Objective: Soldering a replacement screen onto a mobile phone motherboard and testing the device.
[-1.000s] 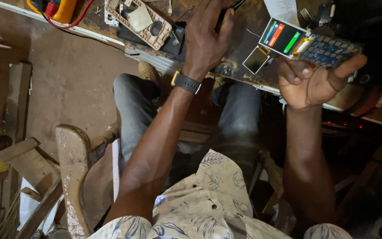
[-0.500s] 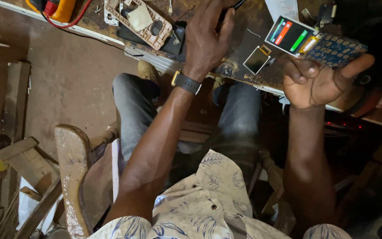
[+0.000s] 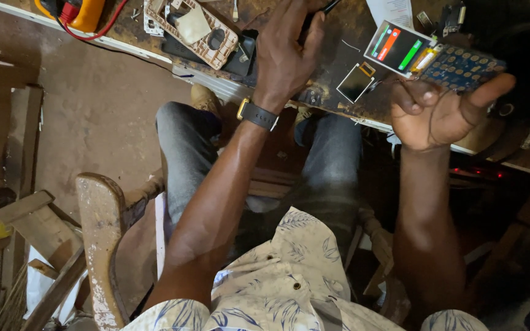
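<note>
Yellow-and-red meter (image 3: 80, 11) cut off by top edge. Thin dark tool (image 3: 321, 11) in left hand (image 3: 286, 52) runs out of frame; tip unseen. Blue keypad circuit board (image 3: 461, 64) partly hidden behind right hand (image 3: 440, 110).

Left hand (image 3: 288, 52) gripping a thin dark tool (image 3: 318, 13) over the workbench (image 3: 338, 37), right hand (image 3: 440, 110) holding a bare phone circuit board (image 3: 455, 64) with lit screen (image 3: 398, 49), loose small screen (image 3: 356, 81) between them
</note>
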